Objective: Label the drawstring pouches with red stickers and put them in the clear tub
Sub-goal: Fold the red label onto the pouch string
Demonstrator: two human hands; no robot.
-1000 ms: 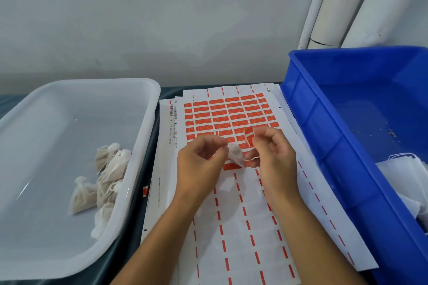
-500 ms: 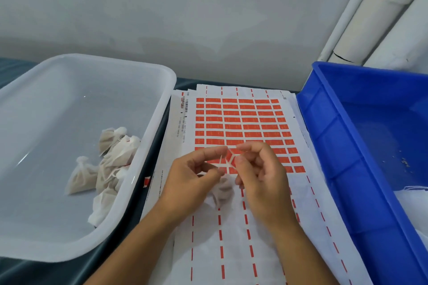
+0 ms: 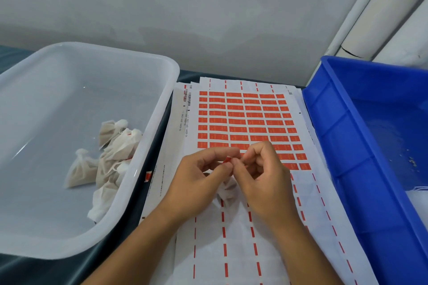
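Note:
My left hand [image 3: 199, 180] and my right hand [image 3: 264, 176] meet above the sticker sheet [image 3: 250, 122], fingertips pinched together on a small red sticker [image 3: 228, 160]. A white drawstring pouch [image 3: 228, 188] hangs below the fingertips between both hands, mostly hidden by them. The sheet carries rows of red stickers on its far half; its near half is peeled bare. The clear tub [image 3: 148, 136] stands to the left and holds several white pouches [image 3: 108, 157], some showing red labels.
A blue bin [image 3: 335, 146] stands on the right against the sheet's edge, with white material [image 3: 420, 194] at its near right. More sheets lie stacked beneath the top one. A grey wall and white pipes [image 3: 379, 7] are behind. A loose red scrap [image 3: 148, 176] lies beside the tub.
The view shifted so the tub sits more centrally. My hands moved slightly nearer on the sheet, and the sticker is now folded between both sets of fingertips with the pouch hanging lower.

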